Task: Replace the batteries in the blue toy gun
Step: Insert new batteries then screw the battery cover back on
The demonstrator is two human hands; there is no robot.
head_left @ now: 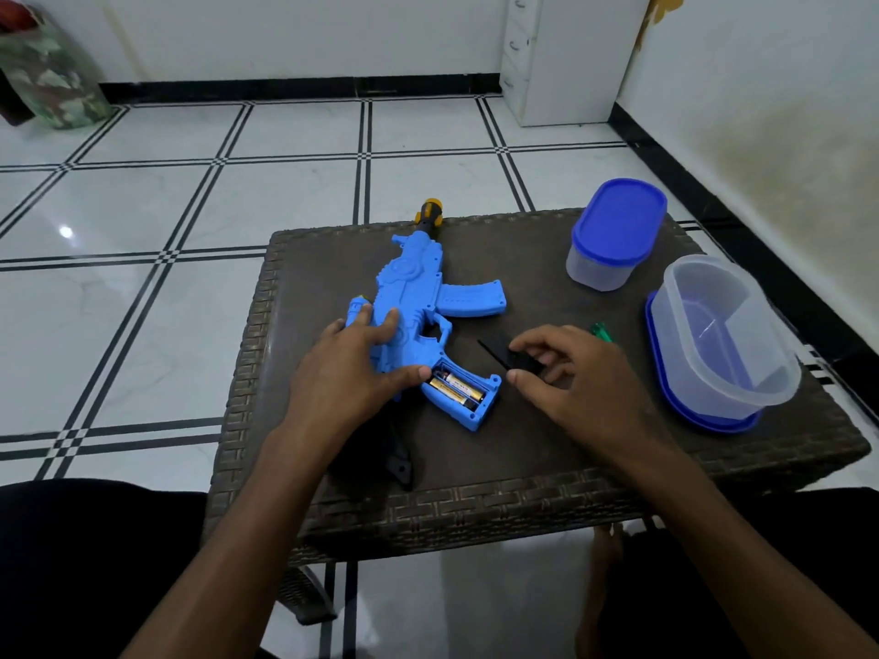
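Battery swap looks mid-way: toy gun lies flat on the wicker table, grip compartment open, two batteries seated inside (old or new, can't tell). Left hand rests flat on the gun body, fingers straight, thumb beside the compartment, pinning it. Right hand pinches the black cover just right of the grip, fingers curled round it. Next move probably either setting the cover aside to pull cells or lining it over the opening. Green tool mostly hidden behind the right hand; black stock under the left forearm hard to make out.
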